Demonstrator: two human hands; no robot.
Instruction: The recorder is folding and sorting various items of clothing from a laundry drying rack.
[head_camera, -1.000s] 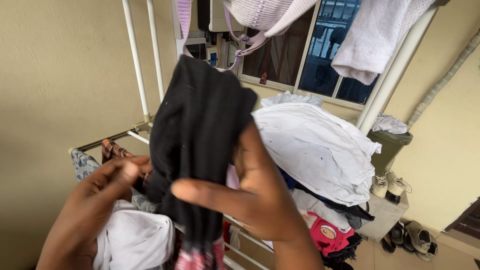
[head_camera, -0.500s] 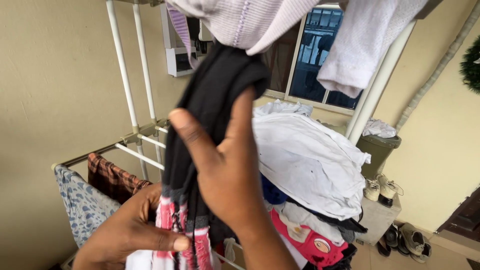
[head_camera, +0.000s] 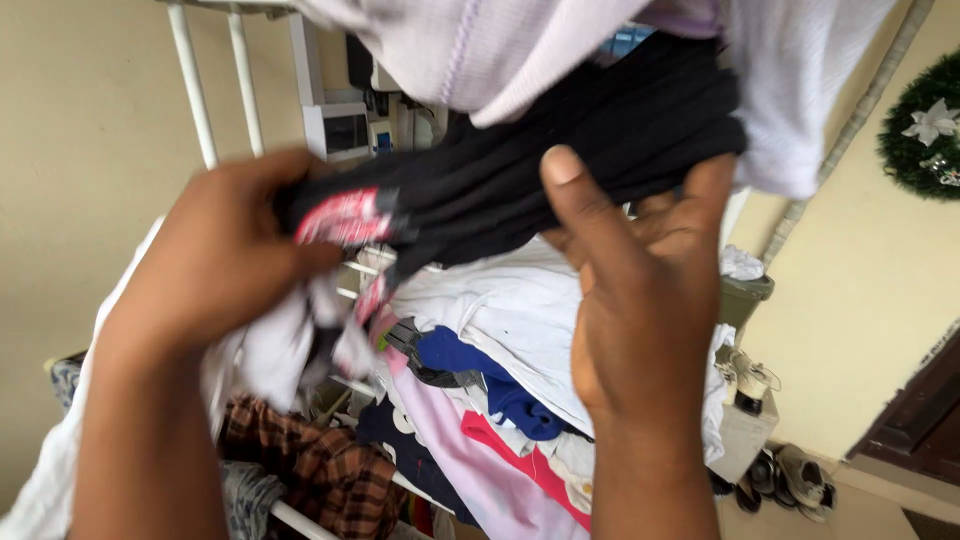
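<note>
Black knit fabric, a dark garment (head_camera: 560, 150) with a red-and-white patterned band at one end, was stretched nearly level between both hands, high in the view and just under a pale lilac garment (head_camera: 500, 50) hanging from above. The left hand (head_camera: 215, 250) had its grip closed around the patterned end, and a white cloth (head_camera: 270, 350) appeared to be bunched in the same grip, though motion blur made that uncertain. The right hand (head_camera: 630, 300) supported the plain black end from below, thumb pressed onto the near face and fingertips curled over the far edge, a closed pinch. Below the hands lay a heap of laundry (head_camera: 500, 400) on a white drying rack (head_camera: 200, 100): white, blue and pink pieces, with a plaid cloth (head_camera: 310, 470) draped lower left. Shoes (head_camera: 790, 475) stood on the floor at lower right, near a beige wall (head_camera: 860, 290).
</note>
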